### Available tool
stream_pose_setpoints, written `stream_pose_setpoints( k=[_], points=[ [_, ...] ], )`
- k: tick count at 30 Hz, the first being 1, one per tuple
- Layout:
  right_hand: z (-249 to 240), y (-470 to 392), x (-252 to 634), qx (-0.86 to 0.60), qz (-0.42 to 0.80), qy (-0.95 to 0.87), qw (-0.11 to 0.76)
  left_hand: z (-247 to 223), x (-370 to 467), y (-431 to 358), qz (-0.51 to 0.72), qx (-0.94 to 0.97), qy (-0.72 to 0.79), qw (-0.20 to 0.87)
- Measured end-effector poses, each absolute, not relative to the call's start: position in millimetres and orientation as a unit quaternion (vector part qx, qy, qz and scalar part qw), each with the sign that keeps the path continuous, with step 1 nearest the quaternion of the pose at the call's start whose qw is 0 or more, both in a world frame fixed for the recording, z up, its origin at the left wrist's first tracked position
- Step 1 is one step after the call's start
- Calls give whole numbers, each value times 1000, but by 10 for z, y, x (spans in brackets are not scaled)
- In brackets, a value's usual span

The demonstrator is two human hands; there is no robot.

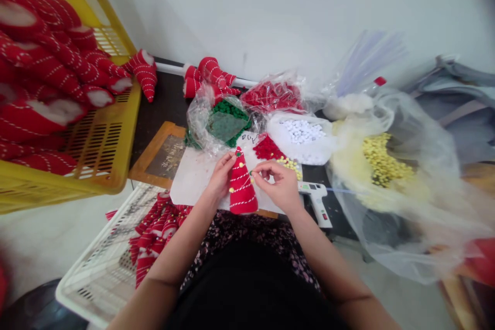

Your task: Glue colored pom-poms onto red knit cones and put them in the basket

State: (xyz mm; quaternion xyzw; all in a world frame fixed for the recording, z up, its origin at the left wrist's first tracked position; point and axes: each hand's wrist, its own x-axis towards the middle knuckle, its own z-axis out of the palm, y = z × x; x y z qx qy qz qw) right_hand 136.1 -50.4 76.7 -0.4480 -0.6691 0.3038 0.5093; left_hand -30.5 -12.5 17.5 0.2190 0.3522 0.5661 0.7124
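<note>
My left hand [223, 174] is closed on the upper left side of a red felt cone [243, 197] with white stitched stripes. Small yellow pom-poms and a green one sit on the cone, the green near its tip. Close to the cone's right edge, my right hand [276, 183] pinches a small green pom-pom [251, 172] between thumb and finger. Beneath both hands lies a white sheet [193, 178]. Just past the cone are loose red pom-poms [266, 148] and yellow pom-poms [291, 165]. A white glue gun [317, 201] rests to the right of my right hand.
Bags of green pom-poms [228, 121], red pom-poms [273, 95], white pom-poms [301, 131] and yellow pom-poms [381, 157] line the table's back and right. A yellow crate [131, 134] of red cones stands left. Below it, a white basket [83, 276] holds more cones.
</note>
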Motion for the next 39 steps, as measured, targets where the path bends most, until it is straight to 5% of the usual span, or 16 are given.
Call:
stream_pose_setpoints(
  k=[14,20,32,39],
  points=[
    [599,-403,1261,-456,353,-691,436,170,-322,-132,566,248,361,699],
    [593,-185,1649,-504,296,-660,472,188,-321,-143,547,230,385,707],
    [621,593,2697,-749,28,-656,85,175,-332,-150,542,232,398,703],
    [509,990,2723,-732,60,-675,74,191,-329,-157,544,232,388,707]
  ],
)
